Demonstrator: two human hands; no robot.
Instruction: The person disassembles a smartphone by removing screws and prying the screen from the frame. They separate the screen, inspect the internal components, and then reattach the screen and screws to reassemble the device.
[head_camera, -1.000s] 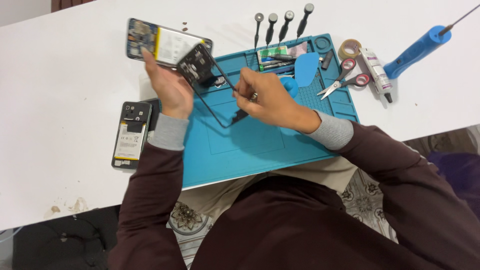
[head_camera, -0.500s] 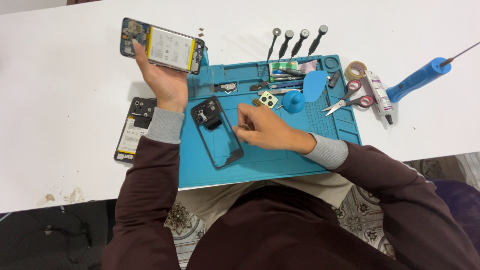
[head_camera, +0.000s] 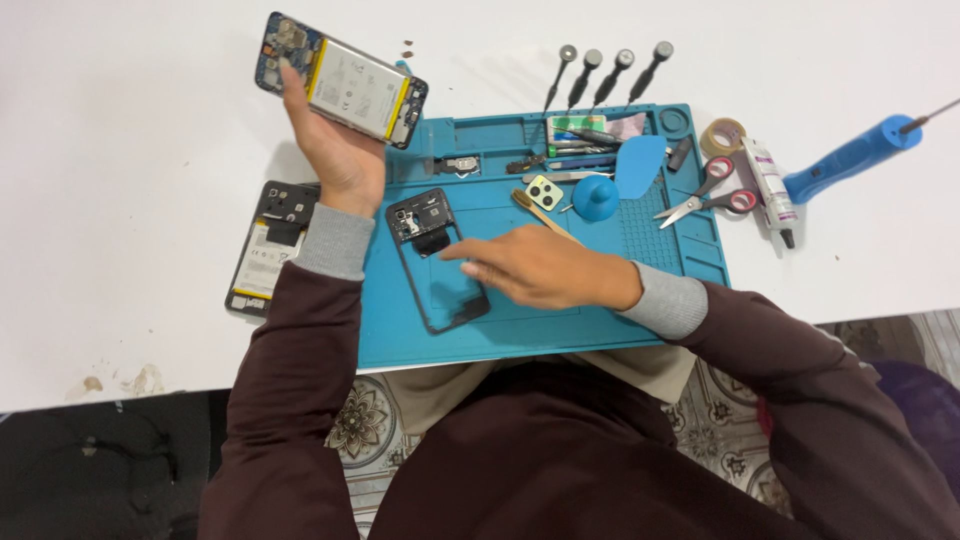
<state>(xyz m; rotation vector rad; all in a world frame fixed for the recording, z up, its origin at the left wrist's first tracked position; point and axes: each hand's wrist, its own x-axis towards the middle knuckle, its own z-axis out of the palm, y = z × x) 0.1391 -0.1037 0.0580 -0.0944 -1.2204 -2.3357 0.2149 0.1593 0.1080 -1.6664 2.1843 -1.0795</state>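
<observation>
Presently the opened phone (head_camera: 345, 80) is held above the white tabletop (head_camera: 120, 130), battery side up, long axis running from upper left to lower right. Left hand (head_camera: 335, 150) is raised, fingers closed around the phone's lower edge. Right hand (head_camera: 545, 268) lies flat over the blue mat (head_camera: 600, 330), fingers loosely spread, fingertips touching the black frame (head_camera: 437, 262), which lies lengthwise toward the person.

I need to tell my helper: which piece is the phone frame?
On the blue repair mat, look at its left half, under the right hand. The empty black phone frame lies flat there; unlike the two opened phones, it has no battery.
</observation>
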